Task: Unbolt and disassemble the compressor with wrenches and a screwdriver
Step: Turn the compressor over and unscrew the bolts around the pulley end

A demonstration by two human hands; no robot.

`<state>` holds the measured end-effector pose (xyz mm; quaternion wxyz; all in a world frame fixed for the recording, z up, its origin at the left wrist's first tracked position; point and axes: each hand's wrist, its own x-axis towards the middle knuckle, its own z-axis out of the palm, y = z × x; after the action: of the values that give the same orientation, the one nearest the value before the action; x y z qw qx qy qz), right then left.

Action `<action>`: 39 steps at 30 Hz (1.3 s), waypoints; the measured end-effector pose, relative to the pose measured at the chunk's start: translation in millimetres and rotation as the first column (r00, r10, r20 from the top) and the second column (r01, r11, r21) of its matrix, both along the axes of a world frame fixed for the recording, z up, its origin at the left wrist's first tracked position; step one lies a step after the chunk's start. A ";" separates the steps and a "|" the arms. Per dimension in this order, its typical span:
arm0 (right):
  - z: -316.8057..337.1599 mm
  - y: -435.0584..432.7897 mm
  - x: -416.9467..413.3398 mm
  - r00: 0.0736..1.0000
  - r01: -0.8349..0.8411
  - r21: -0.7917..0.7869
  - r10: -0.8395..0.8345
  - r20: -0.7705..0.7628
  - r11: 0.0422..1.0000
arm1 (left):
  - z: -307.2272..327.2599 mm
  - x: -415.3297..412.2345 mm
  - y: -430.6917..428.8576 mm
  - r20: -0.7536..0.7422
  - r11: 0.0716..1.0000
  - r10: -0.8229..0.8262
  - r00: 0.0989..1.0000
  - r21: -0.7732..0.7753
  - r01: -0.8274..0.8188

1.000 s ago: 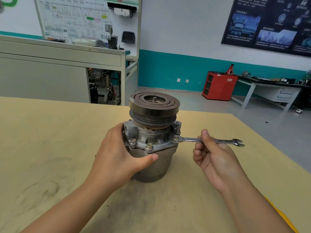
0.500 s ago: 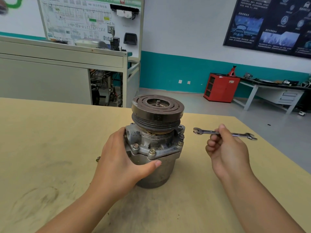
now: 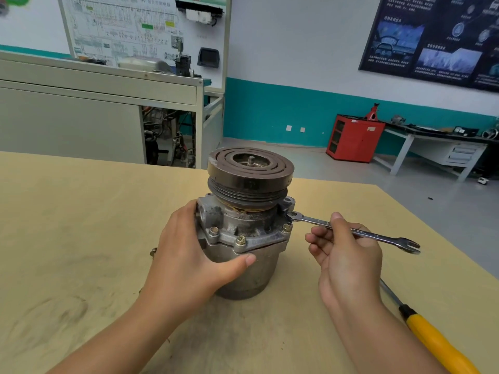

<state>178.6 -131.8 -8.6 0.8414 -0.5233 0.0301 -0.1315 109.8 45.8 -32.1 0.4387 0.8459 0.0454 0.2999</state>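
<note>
Your left hand wraps round the left side of the compressor — your thumb lies across its front, just under the bolted rim. The compressor stands upright near the middle of the table, with its round grooved wheel on top. Three bolts show along the front of the rim.

Your right hand pinches the wrench near its middle, thumb on top and fingers curled under it. One end of the wrench touches the right side of the compressor, at the metal ear just under the wheel. I cannot tell if it sits on a bolt head there. The other end — the forked one — sticks out to the right past your hand, above the table.

A screwdriver with a yellow handle lies on the table just right of your right arm. Its thin metal end is hidden behind your wrist. A small metal piece lies on the table just beside your left hand.

Far back on the floor stands a red cabinet. Its shelves look dark, so I cannot tell what is in them.
</note>
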 end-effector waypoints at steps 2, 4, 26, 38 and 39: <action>0.1 1.7 1.9 1.000 0.005 -0.040 -0.006 -0.005 0.999 | 1.0 0.5 0.0 0.006 1.000 0.005 1.000 -0.005 -0.005; 2.3 0.6 7.8 0.999 -0.023 -0.055 0.021 -0.025 0.998 | 1.5 1.0 -0.1 0.008 1.000 0.009 1.000 -0.013 -0.009; 2.5 -10.2 -6.9 0.990 -0.120 0.140 0.129 -0.053 0.983 | -4.4 6.4 10.5 -0.004 0.994 -0.070 0.998 -0.079 0.069; 6.2 0.5 -5.0 0.987 -0.112 0.108 0.124 -0.105 0.988 | -2.9 6.3 11.8 -0.017 0.992 -0.078 0.997 -0.106 0.076; 8.6 -3.3 2.7 0.978 -0.141 0.075 0.150 -0.142 0.987 | -2.6 6.2 12.0 -0.018 0.991 -0.081 0.997 -0.110 0.078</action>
<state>181.4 -135.1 0.0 0.8608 -0.5048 0.0579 -0.0296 116.0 57.8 -34.7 0.4955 0.8249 0.0329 0.2698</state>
